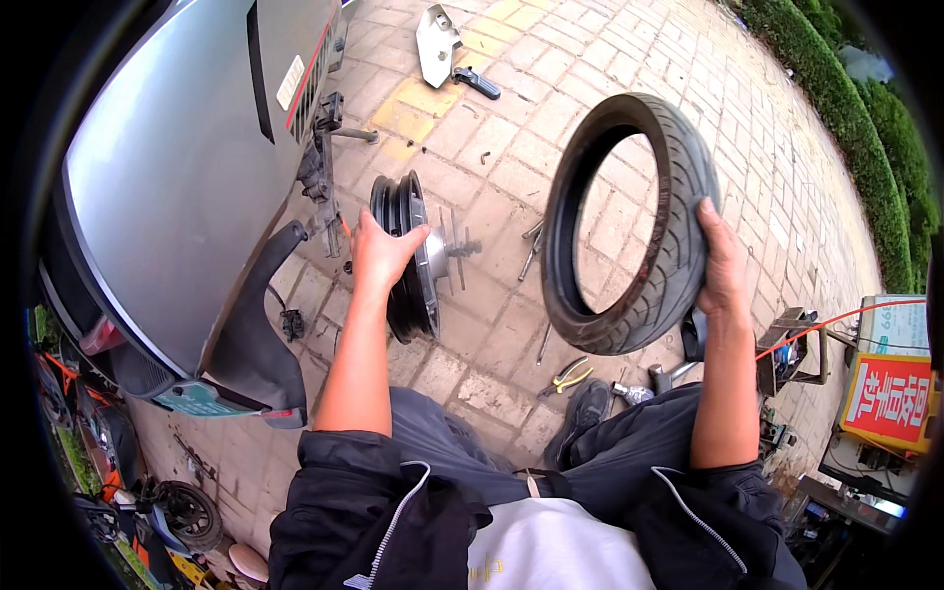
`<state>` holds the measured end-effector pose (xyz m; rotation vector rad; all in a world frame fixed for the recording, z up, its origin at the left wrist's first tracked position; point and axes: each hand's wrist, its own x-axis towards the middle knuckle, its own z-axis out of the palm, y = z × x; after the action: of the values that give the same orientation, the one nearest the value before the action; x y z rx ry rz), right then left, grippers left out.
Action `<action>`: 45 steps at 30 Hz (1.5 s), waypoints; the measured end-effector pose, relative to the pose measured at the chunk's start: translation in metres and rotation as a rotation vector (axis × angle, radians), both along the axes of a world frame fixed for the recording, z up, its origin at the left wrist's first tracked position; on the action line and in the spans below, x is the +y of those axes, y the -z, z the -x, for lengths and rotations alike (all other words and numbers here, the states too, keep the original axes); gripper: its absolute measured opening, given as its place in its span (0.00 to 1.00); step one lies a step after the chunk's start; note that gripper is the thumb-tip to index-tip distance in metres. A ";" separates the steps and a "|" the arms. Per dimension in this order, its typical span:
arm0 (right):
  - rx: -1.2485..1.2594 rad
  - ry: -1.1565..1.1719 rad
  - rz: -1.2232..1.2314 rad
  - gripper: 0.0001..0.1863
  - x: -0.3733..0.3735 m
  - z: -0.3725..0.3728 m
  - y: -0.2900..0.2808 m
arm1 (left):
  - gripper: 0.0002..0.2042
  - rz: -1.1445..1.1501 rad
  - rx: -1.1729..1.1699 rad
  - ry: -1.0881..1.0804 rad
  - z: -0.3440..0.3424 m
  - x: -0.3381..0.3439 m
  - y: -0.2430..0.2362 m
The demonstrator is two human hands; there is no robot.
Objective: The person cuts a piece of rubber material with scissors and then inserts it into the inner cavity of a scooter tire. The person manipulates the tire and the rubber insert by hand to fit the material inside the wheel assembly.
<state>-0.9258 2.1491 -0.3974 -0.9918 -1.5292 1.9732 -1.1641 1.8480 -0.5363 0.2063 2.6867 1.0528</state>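
My left hand (381, 251) grips the upper rim of a black wheel rim (406, 261) with a silver hub and an axle. No tyre is fitted on it, and it stands on edge on the paving. Out to the right, my right hand (723, 258) is closed around the tread of a bare black tyre (685, 162), holding it upright. Paving shows through the tyre's open middle. Wheel and tyre are apart. A silver scooter (197, 147) leans in from the left, its rear underside parts beside the wheel.
Yellow-handled pliers (566, 378), a power tool (632, 392) and a hammer (671, 376) lie near my shoe. Wrenches (531, 251) lie between wheel and tyre. A white cover (438, 47) is at the far side. Tool boxes and a red-and-yellow sign (888, 398) stand right; parked scooters (118, 452) stand left.
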 end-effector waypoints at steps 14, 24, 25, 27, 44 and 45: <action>-0.178 -0.363 0.169 0.38 -0.075 0.053 0.070 | 0.37 0.052 0.002 0.004 -0.004 0.000 0.000; -0.481 -0.400 -0.635 0.64 -0.035 0.041 0.054 | 0.35 0.130 0.071 -0.092 -0.011 0.006 -0.008; -0.487 -0.408 -0.608 0.63 -0.037 0.043 0.049 | 0.35 0.124 0.063 -0.088 -0.011 0.005 -0.011; -0.489 -0.389 -0.583 0.61 -0.028 0.046 0.047 | 0.35 0.103 0.060 -0.076 -0.013 0.012 -0.017; -0.381 -0.153 -1.045 0.57 0.020 0.047 -0.017 | 0.34 0.150 0.224 -0.104 -0.019 0.019 0.015; -0.409 -0.172 -0.965 0.57 0.009 0.047 -0.022 | 0.34 0.173 0.167 -0.117 -0.017 0.016 0.004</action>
<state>-0.9728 2.1578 -0.3754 -0.8429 -2.4722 0.8700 -1.1467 1.8637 -0.5399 0.1099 2.9538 0.8623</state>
